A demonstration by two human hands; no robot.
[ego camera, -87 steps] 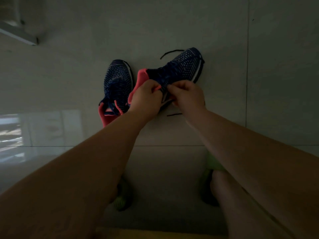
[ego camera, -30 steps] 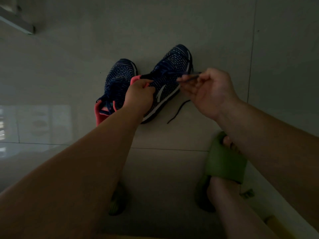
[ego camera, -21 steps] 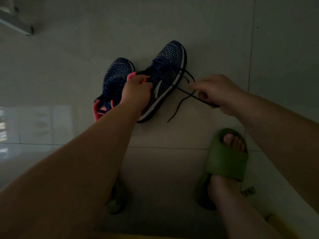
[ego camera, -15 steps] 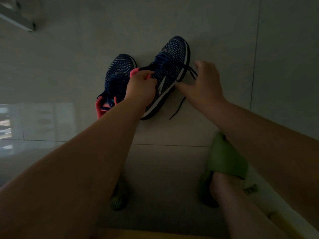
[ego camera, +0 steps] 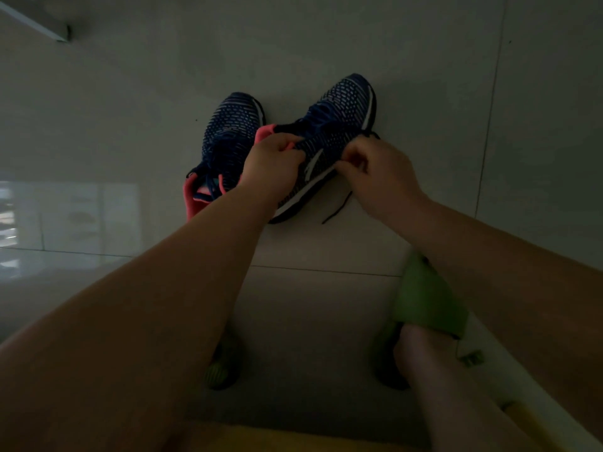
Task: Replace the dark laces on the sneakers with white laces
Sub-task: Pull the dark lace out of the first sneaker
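- Here, two sneakers sit side by side on a glossy tiled floor (ego camera: 326, 40), toes pointing away from the person; the light is dim.
- The left sneaker (ego camera: 228, 132) has a dark blue knit upper flecked with pale dashes, a coral heel lining and dark laces in place.
- The right sneaker (ego camera: 339, 119) shows the same speckled knit, a white sole edge and a white swoosh-like side stripe; no writing can be read.
- The left hand (ego camera: 270, 164) grips the right sneaker at its coral collar, fingers curled over the edge.
- The right hand (ego camera: 378, 177) is beside the shoe's outer side, fingertips pinched together on the dark lace (ego camera: 339, 207), whose thin free end trails onto the floor just beside the sole.
- A green slide (ego camera: 427, 298) of smooth, rounded foam covers the right foot; another green one (ego camera: 222, 370) peeks out under the left forearm.
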